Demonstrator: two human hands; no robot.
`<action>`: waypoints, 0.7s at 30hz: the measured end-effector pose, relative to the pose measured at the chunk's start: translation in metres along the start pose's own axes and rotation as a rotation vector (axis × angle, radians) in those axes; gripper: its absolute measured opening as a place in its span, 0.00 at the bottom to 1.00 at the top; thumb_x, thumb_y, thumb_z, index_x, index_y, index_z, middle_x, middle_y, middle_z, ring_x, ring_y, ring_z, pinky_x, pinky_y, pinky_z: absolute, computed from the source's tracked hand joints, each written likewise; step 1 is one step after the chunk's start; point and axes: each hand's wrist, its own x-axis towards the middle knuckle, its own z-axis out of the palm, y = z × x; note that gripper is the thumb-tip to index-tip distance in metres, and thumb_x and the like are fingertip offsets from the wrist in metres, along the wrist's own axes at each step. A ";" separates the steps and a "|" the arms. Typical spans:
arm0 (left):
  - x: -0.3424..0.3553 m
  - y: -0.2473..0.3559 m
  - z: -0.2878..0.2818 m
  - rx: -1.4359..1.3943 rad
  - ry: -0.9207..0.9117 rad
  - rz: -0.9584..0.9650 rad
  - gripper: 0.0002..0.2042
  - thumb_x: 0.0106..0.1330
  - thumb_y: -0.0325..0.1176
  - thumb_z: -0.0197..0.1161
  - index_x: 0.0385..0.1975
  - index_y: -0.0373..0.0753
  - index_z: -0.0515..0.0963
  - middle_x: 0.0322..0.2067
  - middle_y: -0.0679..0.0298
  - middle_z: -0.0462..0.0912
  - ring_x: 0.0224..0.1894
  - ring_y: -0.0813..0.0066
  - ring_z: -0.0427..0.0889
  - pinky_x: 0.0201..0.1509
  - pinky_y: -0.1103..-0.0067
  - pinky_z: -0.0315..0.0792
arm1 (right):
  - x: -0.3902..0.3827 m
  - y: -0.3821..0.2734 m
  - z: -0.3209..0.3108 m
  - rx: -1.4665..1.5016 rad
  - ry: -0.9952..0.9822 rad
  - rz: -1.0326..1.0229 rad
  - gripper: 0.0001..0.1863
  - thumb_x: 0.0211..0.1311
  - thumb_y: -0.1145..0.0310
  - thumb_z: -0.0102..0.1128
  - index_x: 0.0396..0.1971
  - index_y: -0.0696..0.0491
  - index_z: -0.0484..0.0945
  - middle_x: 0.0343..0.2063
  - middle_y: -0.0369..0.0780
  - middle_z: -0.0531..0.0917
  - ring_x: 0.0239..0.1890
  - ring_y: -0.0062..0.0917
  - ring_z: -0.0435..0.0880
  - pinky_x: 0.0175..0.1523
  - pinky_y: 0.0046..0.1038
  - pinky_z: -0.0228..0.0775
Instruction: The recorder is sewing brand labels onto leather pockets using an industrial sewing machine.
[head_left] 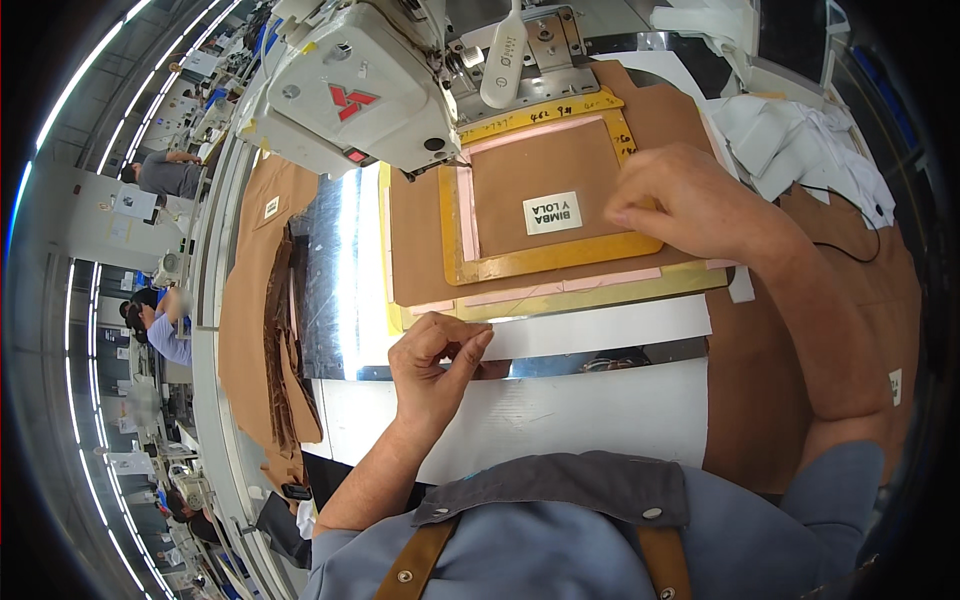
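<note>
Left hand (435,365): palm turned in, thumb and finger tips together, just on the near side of the yellow frame (550,261); I can't tell if something thin is pinched there.
Right hand (685,200): reaches in from the right with a bent elbow, fingers curled, over the frame's right side; I can't tell if the tips meet or hold anything.
Room: on the far left, long bright lights (85,75) and people (172,175) by other tables.
Brown pile (255,330): cloth pieces stacked on the left.
Table: a shiny metal sheet (335,250) beside the pile, and a white board (560,415) nearest the person.
Sewing machine (350,95): big and white, on the far side, left of the frame.
White cloth (800,140): crumpled, far right.
Frame: rings the flat brown cloth (525,165), with a small white label (552,213) inside.
</note>
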 end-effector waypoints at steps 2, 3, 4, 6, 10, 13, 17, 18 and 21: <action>-0.015 -0.004 -0.001 -0.083 -0.040 -0.061 0.01 0.61 0.20 0.68 0.29 0.31 0.82 0.31 0.63 0.82 0.32 0.78 0.80 0.37 0.83 0.74 | 0.015 -0.008 0.014 0.085 0.047 -0.031 0.12 0.61 0.66 0.63 0.38 0.58 0.84 0.31 0.42 0.84 0.30 0.28 0.80 0.36 0.31 0.72; -0.025 -0.003 -0.005 -0.160 -0.060 -0.129 0.01 0.61 0.20 0.68 0.29 0.32 0.82 0.31 0.62 0.82 0.32 0.78 0.80 0.37 0.83 0.74 | 0.031 -0.016 0.019 0.181 0.084 -0.081 0.12 0.61 0.67 0.64 0.41 0.58 0.83 0.32 0.41 0.82 0.31 0.26 0.79 0.36 0.29 0.71; -0.032 0.000 -0.008 -0.020 -0.099 -0.021 0.02 0.62 0.24 0.69 0.29 0.35 0.83 0.31 0.65 0.83 0.29 0.85 0.78 0.29 0.86 0.71 | 0.037 -0.031 0.020 0.295 0.023 -0.011 0.14 0.62 0.66 0.63 0.44 0.57 0.83 0.34 0.42 0.82 0.32 0.28 0.80 0.38 0.31 0.71; -0.045 0.007 -0.008 -0.048 -0.109 -0.004 0.02 0.61 0.24 0.70 0.30 0.35 0.83 0.30 0.66 0.83 0.29 0.85 0.78 0.29 0.85 0.70 | 0.047 -0.066 0.021 0.460 -0.175 0.089 0.17 0.64 0.63 0.63 0.50 0.56 0.80 0.37 0.44 0.82 0.41 0.35 0.82 0.48 0.34 0.72; -0.036 0.027 -0.019 0.240 -0.041 0.145 0.03 0.59 0.22 0.70 0.31 0.35 0.84 0.30 0.63 0.84 0.29 0.80 0.81 0.30 0.83 0.72 | 0.019 -0.107 0.064 0.690 -0.299 -0.174 0.28 0.65 0.53 0.62 0.55 0.59 0.75 0.50 0.55 0.79 0.56 0.43 0.78 0.60 0.38 0.69; -0.025 0.028 -0.027 0.208 0.020 0.250 0.04 0.59 0.24 0.71 0.33 0.35 0.85 0.24 0.65 0.82 0.26 0.84 0.80 0.26 0.84 0.69 | 0.012 -0.128 0.067 0.703 -0.357 -0.022 0.20 0.67 0.61 0.61 0.50 0.61 0.79 0.36 0.48 0.85 0.34 0.32 0.84 0.42 0.31 0.74; -0.026 0.036 -0.034 0.056 0.016 0.068 0.02 0.61 0.25 0.70 0.31 0.35 0.85 0.21 0.68 0.80 0.24 0.86 0.78 0.26 0.84 0.69 | -0.001 -0.097 0.042 0.695 -0.315 0.169 0.13 0.66 0.66 0.61 0.40 0.62 0.83 0.25 0.41 0.85 0.25 0.21 0.79 0.33 0.26 0.70; -0.025 0.030 -0.035 -0.065 0.023 0.007 0.02 0.62 0.26 0.70 0.30 0.35 0.85 0.20 0.69 0.79 0.24 0.88 0.76 0.26 0.85 0.68 | -0.009 -0.093 0.030 0.690 -0.219 0.143 0.11 0.66 0.68 0.62 0.36 0.62 0.84 0.23 0.39 0.84 0.26 0.17 0.79 0.33 0.23 0.70; -0.018 0.019 -0.035 -0.127 0.063 -0.082 0.04 0.63 0.28 0.70 0.31 0.34 0.84 0.22 0.73 0.80 0.26 0.91 0.73 0.29 0.89 0.65 | -0.023 -0.093 0.019 0.662 -0.003 0.123 0.07 0.65 0.73 0.61 0.34 0.62 0.84 0.24 0.36 0.84 0.28 0.13 0.79 0.35 0.19 0.71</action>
